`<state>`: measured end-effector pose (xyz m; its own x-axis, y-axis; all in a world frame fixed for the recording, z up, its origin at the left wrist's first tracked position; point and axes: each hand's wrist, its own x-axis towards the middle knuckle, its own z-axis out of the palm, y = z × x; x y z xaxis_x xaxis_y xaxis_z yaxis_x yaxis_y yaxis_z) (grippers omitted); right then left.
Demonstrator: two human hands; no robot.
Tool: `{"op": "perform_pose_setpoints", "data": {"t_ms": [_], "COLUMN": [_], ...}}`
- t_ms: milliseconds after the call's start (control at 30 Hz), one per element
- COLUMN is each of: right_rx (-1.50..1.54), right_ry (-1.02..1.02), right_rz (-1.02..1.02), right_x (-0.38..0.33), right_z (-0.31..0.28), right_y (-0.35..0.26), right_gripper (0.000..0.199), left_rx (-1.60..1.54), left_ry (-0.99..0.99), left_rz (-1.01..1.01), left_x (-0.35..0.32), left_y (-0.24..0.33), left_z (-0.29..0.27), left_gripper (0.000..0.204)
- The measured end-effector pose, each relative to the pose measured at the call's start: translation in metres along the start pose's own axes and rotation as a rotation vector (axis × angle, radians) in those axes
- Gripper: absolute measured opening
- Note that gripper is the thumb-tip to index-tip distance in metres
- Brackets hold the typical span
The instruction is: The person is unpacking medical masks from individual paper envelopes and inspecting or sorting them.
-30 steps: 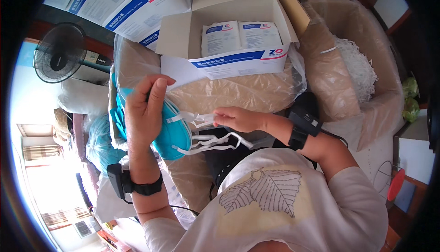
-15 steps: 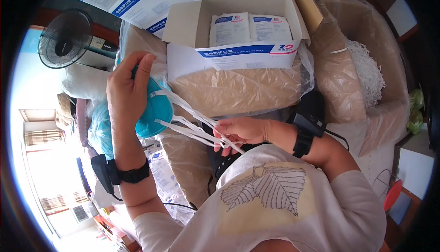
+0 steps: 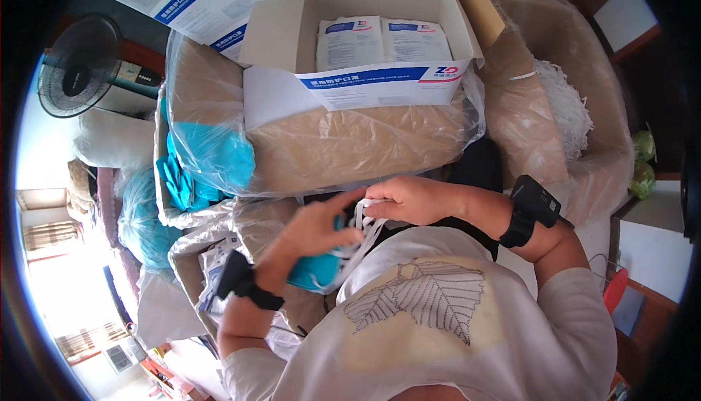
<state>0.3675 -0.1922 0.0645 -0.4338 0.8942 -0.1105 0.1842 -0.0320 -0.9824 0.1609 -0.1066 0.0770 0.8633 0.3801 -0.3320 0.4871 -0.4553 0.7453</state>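
Observation:
A teal face mask point(image 3: 312, 272) with white elastic straps point(image 3: 355, 253) is held low in front of my shirt. My left hand point(image 3: 315, 232) is wrapped about the mask, slightly blurred, with a bit of teal showing between its thumb and forefinger. Close beside it, my right hand point(image 3: 398, 200) pinches the straps near their upper end, and the loops hang below its fingers. The left hand covers much of the mask. Ahead, an open white and blue carton point(image 3: 380, 93) holds flat white packets point(image 3: 416, 43) standing in it.
The carton rests on a plastic-covered brown box point(image 3: 350, 149). At left, a lined box holds more teal masks point(image 3: 212, 160); packets fill a lower box point(image 3: 213, 262). A lined carton at right contains a heap of white straps point(image 3: 564, 109). A black fan point(image 3: 79, 69) stands far left.
My left hand has brought the mask down and right, toward my right hand. The straps, stretched between the hands before, are now slack and bunched. My right hand has risen slightly.

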Motion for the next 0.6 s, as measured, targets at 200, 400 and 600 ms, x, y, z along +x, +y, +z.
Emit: {"op": "perform_pose_setpoints", "data": {"t_ms": [200, 400, 600], "right_rx": [0.031, 0.221, -0.019], "right_ry": [0.005, -0.082, -0.04], "right_rz": [0.207, 0.287, 0.246], "right_x": [-0.001, -0.01, -0.011], "right_z": [0.0, 0.013, 0.02], "right_y": [-0.006, 0.007, 0.008], "right_gripper": [0.025, 0.025, 0.023], "left_rx": [-0.591, -0.775, -0.793], "left_ry": [-0.263, -0.173, -0.076], "left_rz": [-0.124, -0.078, -0.202], "left_x": [0.013, -0.004, -0.015], "left_y": [-0.006, -0.006, -0.025], "left_z": [0.047, 0.04, 0.054], "left_gripper": [0.022, 0.03, 0.042]}}
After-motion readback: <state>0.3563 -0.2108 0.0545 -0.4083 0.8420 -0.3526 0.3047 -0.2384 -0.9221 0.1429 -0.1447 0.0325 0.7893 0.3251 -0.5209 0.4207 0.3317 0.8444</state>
